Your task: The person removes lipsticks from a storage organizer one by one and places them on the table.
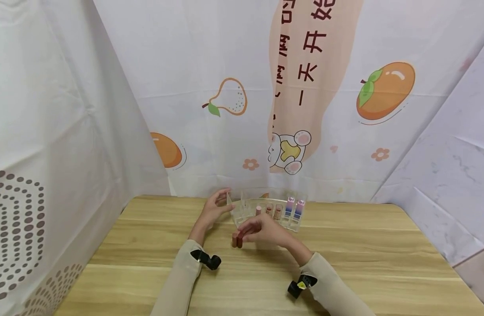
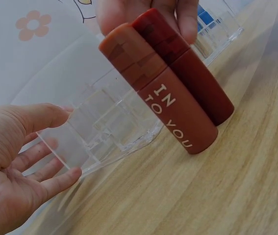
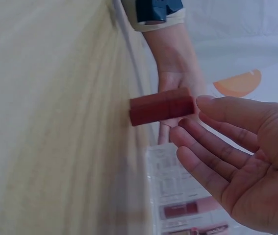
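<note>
Two lip gloss tubes, an orange-brown one lettered "IN TO YOU" and a dark red one, stand side by side in front of a clear organizer. My right hand is at their caps, its fingers fairly straight; whether the fingertips touch the caps is hard to tell. At the organizer's left end, my left hand grips the wall between thumb and fingers. Several pinkish and reddish tubes sit in the organizer's middle. Two purple-and-blue items stand at its right.
The wooden table spreads around both arms. Behind the organizer hangs a white printed curtain. Another white cloth with a dotted pattern hangs on the left. Small black cameras are strapped to both wrists.
</note>
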The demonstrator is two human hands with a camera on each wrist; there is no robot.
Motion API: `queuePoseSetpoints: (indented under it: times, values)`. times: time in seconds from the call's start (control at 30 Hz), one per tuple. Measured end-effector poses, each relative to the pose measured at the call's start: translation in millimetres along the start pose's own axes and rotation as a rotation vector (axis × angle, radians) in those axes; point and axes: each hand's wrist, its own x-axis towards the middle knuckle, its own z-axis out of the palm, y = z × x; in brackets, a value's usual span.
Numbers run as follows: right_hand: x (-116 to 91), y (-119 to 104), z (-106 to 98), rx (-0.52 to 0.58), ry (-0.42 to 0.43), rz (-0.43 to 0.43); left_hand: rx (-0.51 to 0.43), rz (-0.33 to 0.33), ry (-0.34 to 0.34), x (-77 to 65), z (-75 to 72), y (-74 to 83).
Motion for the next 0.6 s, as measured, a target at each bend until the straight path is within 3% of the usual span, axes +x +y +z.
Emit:
queuePoseSetpoints:
  times: [0.23, 0.6]
  values:
    - [-5.7, -6.3, -19.4, -0.039, 0.073, -0.014, -0.009, 0.019, -0.007, 1.1, 0.1, -1.8]
    - [-24.3, -13.3, -67.2, -0.013, 0.248, 0.022, -0.015, 0.016, -0.018, 1.5, -1.1, -2.6]
